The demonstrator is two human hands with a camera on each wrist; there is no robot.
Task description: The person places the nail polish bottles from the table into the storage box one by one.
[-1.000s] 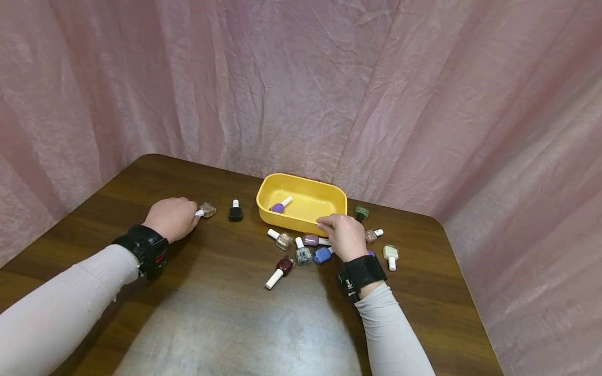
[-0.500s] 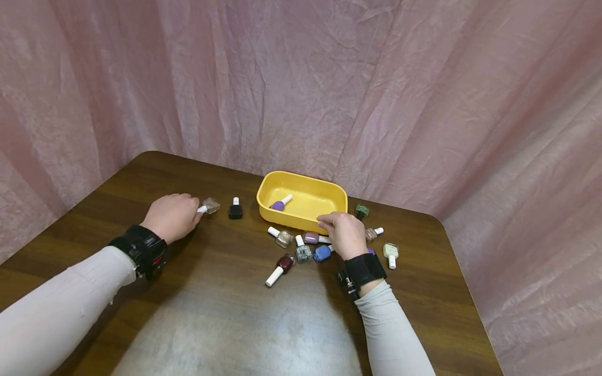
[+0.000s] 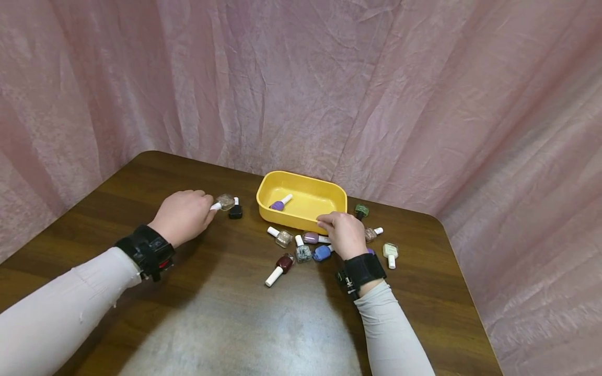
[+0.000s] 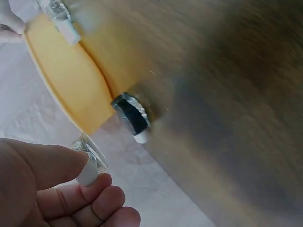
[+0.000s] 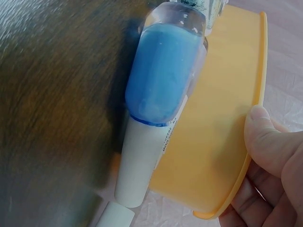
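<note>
My left hand (image 3: 184, 216) pinches the white cap of a clear glittery nail polish bottle (image 3: 226, 201) between thumb and index finger. In the left wrist view that glittery bottle (image 4: 97, 156) is raised off the table. Just beyond it lies a black nail polish bottle (image 3: 235, 211). With thumb and fingers, my right hand (image 3: 347, 235) grips the near right rim of a yellow tray (image 3: 301, 223). Inside the tray is one purple nail polish bottle (image 3: 278, 206). Close below the right hand sits a blue nail polish bottle (image 5: 163, 75), large in the right wrist view.
Before the tray lie a gold glitter bottle (image 3: 284, 238), a mauve one (image 3: 311, 238), a grey speckled one (image 3: 303, 254) and a dark red one (image 3: 285, 262). Right of it are green (image 3: 361, 210), brownish glitter (image 3: 370, 234) and pale green (image 3: 390, 251) bottles. A pink curtain (image 3: 301, 89) hangs behind.
My left hand has lifted the glittery nail polish bottle and carried it right, toward the black bottle and the tray. The right hand stays on the tray rim.
</note>
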